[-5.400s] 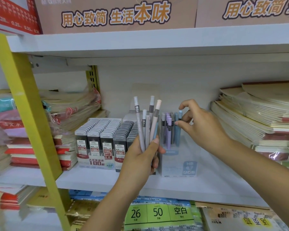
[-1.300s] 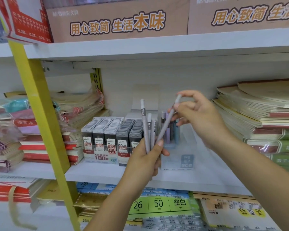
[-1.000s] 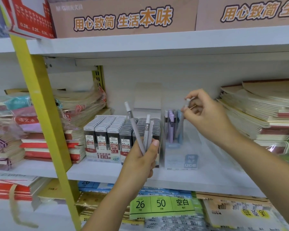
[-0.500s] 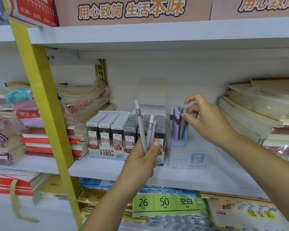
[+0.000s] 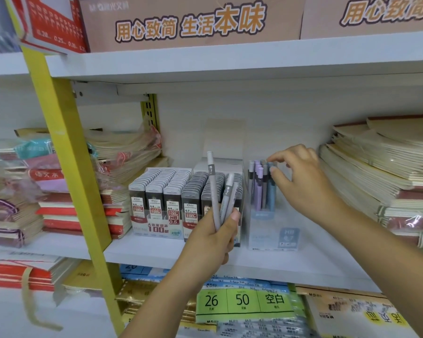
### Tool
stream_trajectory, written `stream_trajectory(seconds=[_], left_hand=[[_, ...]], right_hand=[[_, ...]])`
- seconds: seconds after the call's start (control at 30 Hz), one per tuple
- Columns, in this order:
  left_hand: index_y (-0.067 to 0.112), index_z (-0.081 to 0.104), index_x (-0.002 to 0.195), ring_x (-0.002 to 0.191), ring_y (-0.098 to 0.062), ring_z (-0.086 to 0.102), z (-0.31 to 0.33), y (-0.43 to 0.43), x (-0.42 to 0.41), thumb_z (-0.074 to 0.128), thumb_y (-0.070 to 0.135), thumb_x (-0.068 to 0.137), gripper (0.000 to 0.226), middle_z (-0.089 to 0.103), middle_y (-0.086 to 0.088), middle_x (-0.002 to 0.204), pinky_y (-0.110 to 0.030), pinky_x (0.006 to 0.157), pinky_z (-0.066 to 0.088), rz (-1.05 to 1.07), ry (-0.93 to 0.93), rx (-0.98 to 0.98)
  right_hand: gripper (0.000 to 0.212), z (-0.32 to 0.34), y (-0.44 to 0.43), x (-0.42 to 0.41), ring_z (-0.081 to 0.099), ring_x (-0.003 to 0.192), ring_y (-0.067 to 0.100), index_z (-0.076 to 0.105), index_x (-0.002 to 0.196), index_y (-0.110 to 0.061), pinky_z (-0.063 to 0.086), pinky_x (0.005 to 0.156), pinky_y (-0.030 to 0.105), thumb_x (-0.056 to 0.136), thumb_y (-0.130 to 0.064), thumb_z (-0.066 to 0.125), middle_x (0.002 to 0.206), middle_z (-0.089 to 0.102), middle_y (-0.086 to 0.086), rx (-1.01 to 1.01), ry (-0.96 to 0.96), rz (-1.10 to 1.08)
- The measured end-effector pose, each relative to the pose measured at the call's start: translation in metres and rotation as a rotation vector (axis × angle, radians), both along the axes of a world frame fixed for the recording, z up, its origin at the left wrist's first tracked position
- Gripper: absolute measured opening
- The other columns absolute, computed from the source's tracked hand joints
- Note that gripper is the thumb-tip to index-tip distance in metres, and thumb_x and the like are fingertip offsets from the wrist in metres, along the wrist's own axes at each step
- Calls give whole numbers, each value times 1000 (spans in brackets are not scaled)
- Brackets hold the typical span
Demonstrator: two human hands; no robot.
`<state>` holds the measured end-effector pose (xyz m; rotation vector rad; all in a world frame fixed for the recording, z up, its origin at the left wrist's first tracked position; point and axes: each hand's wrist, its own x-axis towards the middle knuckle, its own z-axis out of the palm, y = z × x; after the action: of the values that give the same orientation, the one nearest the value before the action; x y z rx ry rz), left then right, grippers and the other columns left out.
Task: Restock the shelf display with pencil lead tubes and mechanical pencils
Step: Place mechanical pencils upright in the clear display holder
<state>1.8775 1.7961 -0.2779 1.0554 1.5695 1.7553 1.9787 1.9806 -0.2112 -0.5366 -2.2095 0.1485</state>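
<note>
Head view: right hand (image 5: 303,184) has let go, fingers relaxed; left hand (image 5: 211,242) still grips three pencils (image 5: 213,189).

left hand (image 5: 211,242) 1 | right hand (image 5: 302,182) 1 | held pencils (image 5: 213,191) 3

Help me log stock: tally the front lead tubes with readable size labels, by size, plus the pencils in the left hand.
0.5 lead tubes: 3
0.7 lead tubes: 1
Mechanical pencils in left hand: 3
Total: 7
</note>
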Motion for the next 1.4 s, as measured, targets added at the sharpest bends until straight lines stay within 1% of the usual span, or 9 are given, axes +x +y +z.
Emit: stream_trajectory(seconds=[0.13, 0.23, 0.4, 0.57, 0.7, 0.83, 0.93, 1.23, 1.4], left_hand=[[27, 62, 97, 47, -3, 38, 1, 3, 4, 55, 41, 100, 15, 48, 11, 62, -17, 44, 32, -38, 78, -29], [20, 61, 99, 49, -3, 39, 0, 7, 9, 53, 43, 100, 24, 47, 9, 65, -13, 46, 33, -42, 185, -86], [28, 62, 100, 49, -2, 39, 0, 7, 15, 54, 44, 100, 18, 47, 17, 59, -15, 48, 34, -57, 241, -134], [30, 64, 89, 47, 1, 43, 1, 2, 11, 69, 39, 91, 11, 53, 13, 64, -13, 49, 36, 18, 153, -40], [32, 69, 83, 43, 2, 47, 3, 5, 11, 69, 36, 91, 9, 60, 14, 61, -10, 43, 36, 154, 17, 105], [27, 65, 88, 39, -1, 37, 6, 9, 11, 59, 39, 98, 16, 54, 14, 54, -14, 38, 30, 181, -44, 130], [24, 65, 99, 40, -3, 34, 5, 9, 10, 50, 24, 103, 15, 59, 5, 65, -16, 37, 27, 148, -112, 160], [28, 62, 108, 50, -4, 46, -5, 3, 2, 42, 26, 107, 20, 61, 8, 70, -16, 45, 37, 121, 11, 123], [34, 63, 106, 53, -6, 55, -6, 3, 0, 42, 28, 106, 21, 66, 7, 73, -13, 46, 42, 119, 60, 109]], right_hand=[[18, 10, -23, 7, 46, 95, -2, 64, 103, -36, 29, 77, 8, 91, -38, 51, 94, 54, -21, -132, 70, 231], [34, 19, -39, 7, 49, 101, -14, 56, 122, -45, 35, 87, 11, 88, -46, 58, 101, 63, -28, -358, 27, 428], [35, 23, -52, 9, 63, 80, 23, 58, 117, -34, 53, 85, 45, 86, -24, 71, 92, 74, 1, -528, 75, 579], [29, 31, -37, 25, 71, 74, 19, 52, 107, -25, 53, 60, 23, 89, -6, 65, 86, 74, 9, -672, 522, 624], [28, 28, -23, 37, 72, 74, 19, 49, 104, -27, 52, 58, 19, 91, -6, 62, 87, 75, 6, -594, 567, 581], [37, 14, -14, 31, 70, 80, 17, 50, 96, -43, 56, 70, 31, 90, -11, 66, 87, 71, 5, -390, 346, 417], [32, 3, -7, 23, 67, 80, 10, 52, 98, -37, 56, 79, 38, 88, -12, 68, 87, 66, -8, -234, 192, 279], [42, -7, 0, 8, 64, 77, 4, 47, 99, -50, 55, 73, 30, 87, -18, 71, 81, 63, -14, -97, 80, 233], [28, -8, 4, 0, 56, 89, 14, 62, 109, -29, 38, 70, 22, 84, -23, 73, 87, 59, -10, 72, 7, 78]])
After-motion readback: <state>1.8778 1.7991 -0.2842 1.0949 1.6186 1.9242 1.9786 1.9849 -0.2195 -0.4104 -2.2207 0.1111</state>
